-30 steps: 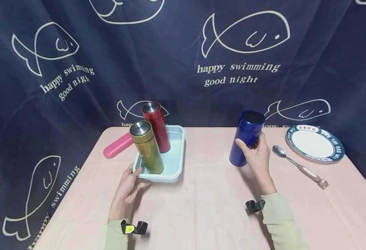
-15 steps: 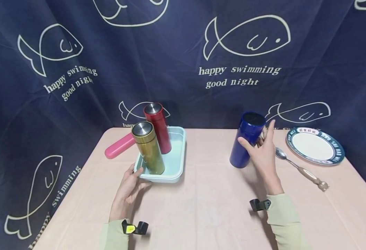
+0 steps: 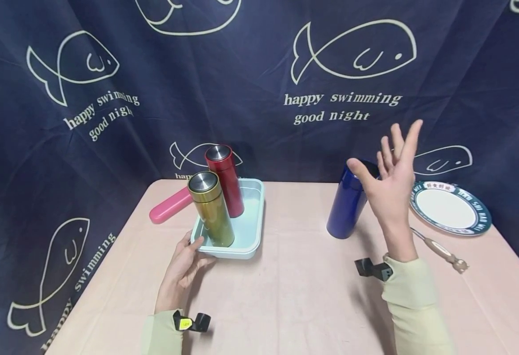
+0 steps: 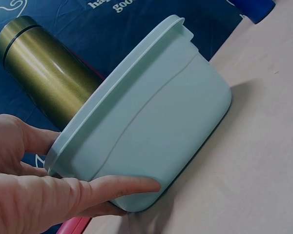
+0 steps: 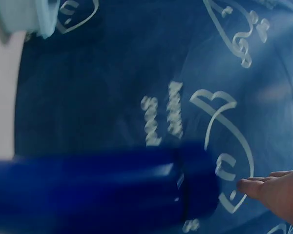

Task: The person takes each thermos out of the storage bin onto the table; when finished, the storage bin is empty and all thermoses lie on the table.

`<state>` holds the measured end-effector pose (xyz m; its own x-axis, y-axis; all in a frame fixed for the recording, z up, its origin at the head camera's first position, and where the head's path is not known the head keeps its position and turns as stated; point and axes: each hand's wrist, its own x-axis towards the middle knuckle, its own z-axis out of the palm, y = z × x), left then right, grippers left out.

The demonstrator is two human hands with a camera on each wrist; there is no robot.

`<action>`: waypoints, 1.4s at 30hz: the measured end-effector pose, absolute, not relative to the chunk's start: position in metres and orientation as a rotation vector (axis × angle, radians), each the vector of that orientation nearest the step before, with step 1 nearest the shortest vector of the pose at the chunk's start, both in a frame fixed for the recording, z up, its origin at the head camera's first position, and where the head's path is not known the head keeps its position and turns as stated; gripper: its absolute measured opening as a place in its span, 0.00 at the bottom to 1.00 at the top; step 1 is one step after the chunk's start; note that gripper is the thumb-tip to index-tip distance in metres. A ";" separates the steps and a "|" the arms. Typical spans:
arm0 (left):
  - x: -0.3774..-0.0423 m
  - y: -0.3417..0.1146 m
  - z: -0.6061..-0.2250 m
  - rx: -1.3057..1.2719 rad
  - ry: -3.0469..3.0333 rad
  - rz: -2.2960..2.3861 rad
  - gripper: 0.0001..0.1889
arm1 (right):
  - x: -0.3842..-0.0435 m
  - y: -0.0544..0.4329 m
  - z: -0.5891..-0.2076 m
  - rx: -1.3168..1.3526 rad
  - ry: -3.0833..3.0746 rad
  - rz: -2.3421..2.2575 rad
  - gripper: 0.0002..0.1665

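My left hand (image 3: pixel 184 264) grips the near-left corner of a light blue plastic tray (image 3: pixel 256 231), its thumb over the rim and fingers along the outer wall, as the left wrist view shows. Inside the tray stand a gold thermos bottle (image 3: pixel 215 217) in front and a red thermos bottle (image 3: pixel 228 185) behind it. On the right, a blue thermos bottle (image 3: pixel 345 209) stands upright on the table. Raised above and beside it, my right hand (image 3: pixel 392 190) has its fingers spread and holds nothing; it covers part of the bottle's cap in the head view.
A pink elongated case (image 3: pixel 170 204) lies left of the tray, partly behind it. At the far right are a plate (image 3: pixel 445 209) with a green patterned rim and a spoon (image 3: pixel 443 251), whose bowl is hidden by my right arm. A dark fish-print curtain (image 3: pixel 259 88) hangs behind the table.
My right hand has let go of the blue thermos bottle and lifted up and to the right, fingers spreading. The bottle stays standing where it was. My left hand keeps its hold on the tray.
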<state>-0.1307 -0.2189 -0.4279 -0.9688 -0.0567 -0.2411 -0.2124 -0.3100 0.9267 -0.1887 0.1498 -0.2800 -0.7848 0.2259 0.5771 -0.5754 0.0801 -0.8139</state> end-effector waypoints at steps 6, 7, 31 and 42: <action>-0.132 -0.219 -0.428 -0.366 1.780 2.449 0.28 | -0.197 0.118 -0.271 0.466 -1.805 1.692 0.67; -0.132 -0.219 -0.427 -0.368 1.776 2.452 0.28 | -0.199 0.112 -0.274 0.488 -1.806 1.695 0.67; -0.131 -0.219 -0.429 -0.366 1.814 2.422 0.29 | -0.206 -0.023 -0.374 0.669 -2.164 2.052 0.63; -0.132 -0.219 -0.428 -0.340 1.799 2.457 0.28 | -0.200 -0.056 -0.388 0.693 -2.278 2.066 0.63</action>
<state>-0.1316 -0.2192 -0.4285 -0.9724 -0.0685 -0.2229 -0.1918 -0.3087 0.9316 -0.2002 -0.0563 -0.3883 -0.9033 -0.3250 0.2801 -0.3105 0.0446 -0.9495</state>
